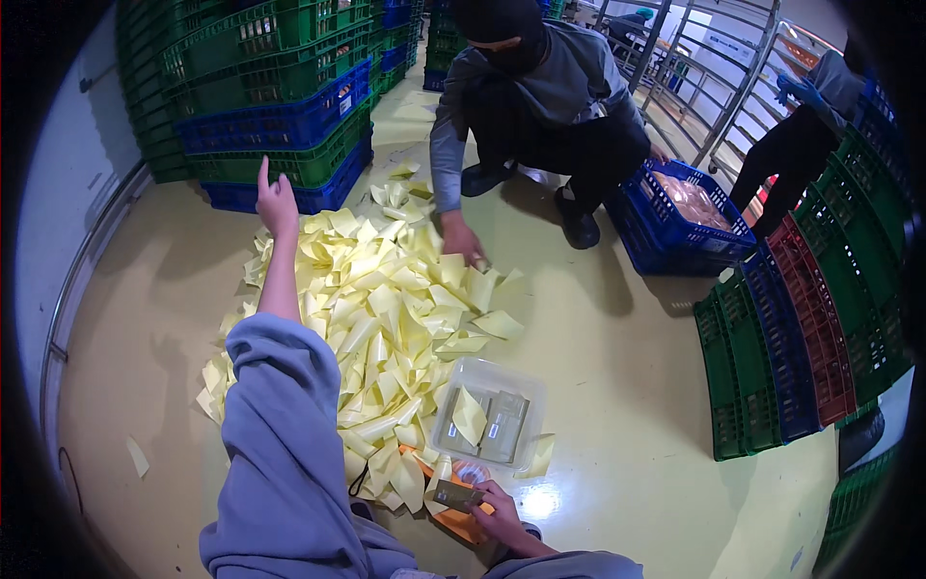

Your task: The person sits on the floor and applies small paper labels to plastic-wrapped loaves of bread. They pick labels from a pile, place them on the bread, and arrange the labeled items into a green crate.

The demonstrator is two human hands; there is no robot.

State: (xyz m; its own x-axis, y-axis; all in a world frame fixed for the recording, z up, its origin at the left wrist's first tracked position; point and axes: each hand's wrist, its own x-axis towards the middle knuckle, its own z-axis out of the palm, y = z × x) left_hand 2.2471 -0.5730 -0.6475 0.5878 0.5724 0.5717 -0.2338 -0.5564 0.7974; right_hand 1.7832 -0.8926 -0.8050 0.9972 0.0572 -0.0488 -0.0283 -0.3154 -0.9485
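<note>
My left hand (pixel 276 199) is raised over the left edge of the paper heap, index finger extended towards the stacked crates, holding nothing. In my right hand (pixel 499 510) is a small dark flat packet (pixel 457 495), above an orange object (pixel 463 524) on the floor. A large heap of pale yellow paper pieces (pixel 383 304) spreads before me. Beside its lower right edge stands a clear plastic tub (pixel 537 405) with flat packs (pixel 504 427) bearing labels and one yellow piece (pixel 469 416) on top. A roll of clear tape (pixel 471 472) seems to lie below the tub.
A person (pixel 535 94) crouches across the heap, one hand (pixel 461 242) at its papers, the other near a blue crate (pixel 694 210) of packaged goods. Green and blue crates (pixel 275 130) are stacked at left, more crates (pixel 803 311) at right. Another person (pixel 803 123) stands near metal racks (pixel 731 87).
</note>
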